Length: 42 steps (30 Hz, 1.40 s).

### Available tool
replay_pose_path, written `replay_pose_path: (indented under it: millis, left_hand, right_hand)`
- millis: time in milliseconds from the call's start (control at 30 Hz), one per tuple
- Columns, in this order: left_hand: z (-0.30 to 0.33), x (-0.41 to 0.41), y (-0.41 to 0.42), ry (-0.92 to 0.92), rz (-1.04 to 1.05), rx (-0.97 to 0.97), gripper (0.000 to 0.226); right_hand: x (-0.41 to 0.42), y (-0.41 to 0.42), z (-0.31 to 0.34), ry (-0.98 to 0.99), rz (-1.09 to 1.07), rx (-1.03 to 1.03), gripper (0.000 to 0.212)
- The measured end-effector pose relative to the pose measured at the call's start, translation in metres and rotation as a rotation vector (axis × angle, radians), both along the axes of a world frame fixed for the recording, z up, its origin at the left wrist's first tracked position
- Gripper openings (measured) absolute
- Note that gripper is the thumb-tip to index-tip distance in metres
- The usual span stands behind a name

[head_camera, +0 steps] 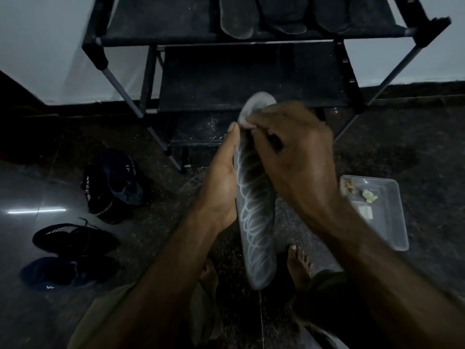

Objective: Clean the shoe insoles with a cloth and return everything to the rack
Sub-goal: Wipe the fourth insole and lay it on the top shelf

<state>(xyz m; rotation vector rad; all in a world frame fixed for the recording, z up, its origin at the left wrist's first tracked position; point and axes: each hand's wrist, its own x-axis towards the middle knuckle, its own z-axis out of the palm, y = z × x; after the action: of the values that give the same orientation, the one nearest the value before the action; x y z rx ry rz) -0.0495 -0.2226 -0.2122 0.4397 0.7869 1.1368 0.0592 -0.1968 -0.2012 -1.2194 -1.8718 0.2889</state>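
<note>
Insole is being held upright before the rack by the gripping left hand while the right hand, pinching the cloth, is best drawn firmly toe-to-heel.

Both hands hold a patterned insole before the rack.

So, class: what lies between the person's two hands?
In the head view, the patterned insole lies between the left hand and the right hand.
</note>
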Motion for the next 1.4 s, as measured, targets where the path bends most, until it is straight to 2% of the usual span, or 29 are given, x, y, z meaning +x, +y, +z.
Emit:
replay_pose_path:
  millis: [100, 200, 300, 400, 500, 733, 967, 1033, 1200, 1400]
  left_hand:
    - [-0.004, -0.003, 0.000, 0.017, -0.008, 0.014, 0.053]
    - [-0.003, 0.001, -0.001, 0.103, -0.058, 0.024, 0.054]
    - [-0.003, 0.003, -0.002, 0.108, -0.099, 0.028, 0.050]
    - [-0.004, 0.001, -0.001, 0.080, -0.061, 0.030, 0.047]
    - [-0.002, -0.001, 0.000, -0.007, -0.030, -0.017, 0.049]
    - [-0.001, 0.004, -0.001, 0.193, -0.096, 0.007, 0.057]
    - [0.002, -0.005, 0.000, 0.052, 0.009, 0.012, 0.053]
    - [0.002, -0.005, 0.000, 0.070, 0.005, 0.003, 0.054]
    - [0.000, 0.002, -0.003, 0.144, -0.091, -0.002, 0.058]
    - [0.002, -0.001, 0.000, 0.089, -0.013, 0.014, 0.055]
  right_hand:
    - [-0.002, -0.001, 0.001, -0.015, 0.019, 0.019, 0.015]
    - [0.015, 0.013, 0.005, 0.006, -0.089, 0.003, 0.017]
    - [0.022, 0.018, 0.006, 0.023, -0.124, 0.002, 0.019]
    - [0.007, 0.007, 0.004, 0.006, -0.046, 0.010, 0.019]
    - [-0.003, 0.001, 0.003, 0.074, 0.043, -0.024, 0.016]
    - [0.020, 0.018, 0.004, 0.007, -0.109, 0.014, 0.019]
    - [-0.010, -0.006, 0.004, 0.014, 0.061, 0.036, 0.017]
    - [-0.007, -0.003, 0.007, 0.018, 0.070, 0.019, 0.017]
    - [0.021, 0.019, 0.011, 0.102, -0.071, 0.008, 0.013]
    - [-0.006, -0.001, 0.007, 0.052, 0.065, -0.008, 0.015]
